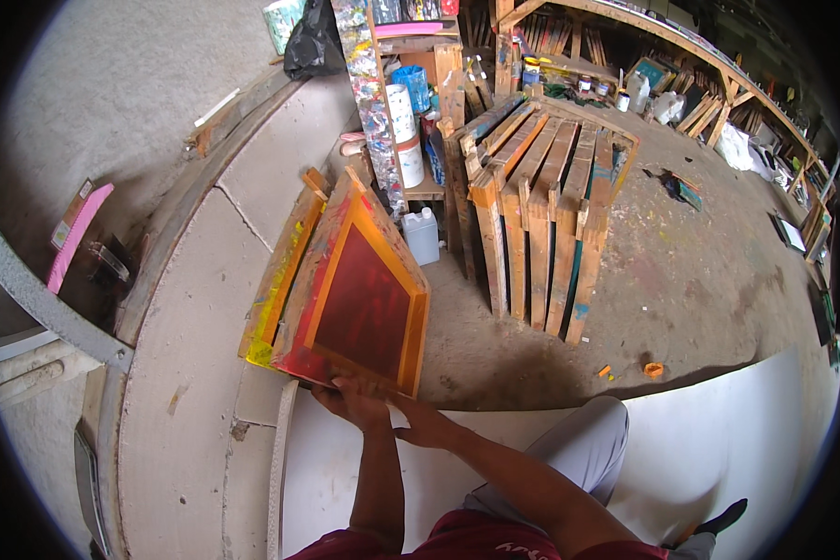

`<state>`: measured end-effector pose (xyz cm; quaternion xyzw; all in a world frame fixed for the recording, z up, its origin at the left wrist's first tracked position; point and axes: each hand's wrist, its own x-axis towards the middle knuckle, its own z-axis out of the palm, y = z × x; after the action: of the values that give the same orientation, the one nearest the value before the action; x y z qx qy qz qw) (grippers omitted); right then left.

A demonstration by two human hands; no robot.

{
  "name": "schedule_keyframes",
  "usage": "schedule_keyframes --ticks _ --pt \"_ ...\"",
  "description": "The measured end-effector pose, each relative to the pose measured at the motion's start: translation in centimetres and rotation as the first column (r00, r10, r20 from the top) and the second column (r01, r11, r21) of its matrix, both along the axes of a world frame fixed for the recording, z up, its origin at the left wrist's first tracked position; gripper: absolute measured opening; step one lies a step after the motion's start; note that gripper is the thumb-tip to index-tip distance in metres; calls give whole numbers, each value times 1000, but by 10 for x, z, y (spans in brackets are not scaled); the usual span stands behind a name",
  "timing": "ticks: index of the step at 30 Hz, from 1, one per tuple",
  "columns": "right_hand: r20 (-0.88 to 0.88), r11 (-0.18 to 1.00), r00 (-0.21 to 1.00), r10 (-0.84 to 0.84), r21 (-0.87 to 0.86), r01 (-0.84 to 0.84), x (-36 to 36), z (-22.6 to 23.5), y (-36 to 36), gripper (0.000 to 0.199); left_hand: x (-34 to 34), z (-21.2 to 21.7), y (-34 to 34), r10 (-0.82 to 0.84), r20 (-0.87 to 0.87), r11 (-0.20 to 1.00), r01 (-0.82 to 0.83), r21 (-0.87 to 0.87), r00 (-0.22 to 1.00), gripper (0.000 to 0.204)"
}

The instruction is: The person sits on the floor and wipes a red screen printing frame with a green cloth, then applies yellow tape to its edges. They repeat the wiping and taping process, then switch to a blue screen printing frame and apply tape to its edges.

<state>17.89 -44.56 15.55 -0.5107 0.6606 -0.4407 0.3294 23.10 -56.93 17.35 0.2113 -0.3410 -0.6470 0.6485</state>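
Observation:
A screen printing frame (362, 301) with an orange-taped border and a dark red mesh stands tilted in front of me, its wood smeared red. My left hand (355, 403) is closed on its lower edge, and some of its fingers are hidden there. Close by, my right hand (427, 425) reaches to the frame's lower right corner with fingers stretched out and thumb apart. Whether its fingertips touch the wood I cannot tell. Left of this frame leans another wooden frame (285, 271) with yellow paint on it.
Several wooden frames (541, 201) stand in a row ahead. A whitish jug (421, 236) sits beside a paint-splattered post (373, 103) and shelf with buckets. Under me is a white board (700, 434). An orange lid-like piece (653, 370) lies on the floor. A concrete ledge (182, 373) runs along the left.

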Motion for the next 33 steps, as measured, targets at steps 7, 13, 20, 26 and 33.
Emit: schedule_keyframes --ticks 7,13,20,26,33 --pt "38 999 999 2 32 -3 -1 -4 -2 86 -5 -1 -7 22 122 998 -28 49 992 40" --pt "29 999 1000 1 38 -3 -5 -16 0 85 -12 19 5 39 120 994 -50 95 992 49" --pt "24 999 999 27 40 -28 -10 -13 0 82 -5 -2 -6 59 137 996 -68 65 989 54" --pt "-14 995 1000 12 99 -10 -10 -16 -7 81 -7 -18 -18 66 88 998 -66 -5 994 66" --pt "56 985 998 41 166 -50 -26 -11 1 94 -20 -9 -5 81 227 996 -85 9 970 68"
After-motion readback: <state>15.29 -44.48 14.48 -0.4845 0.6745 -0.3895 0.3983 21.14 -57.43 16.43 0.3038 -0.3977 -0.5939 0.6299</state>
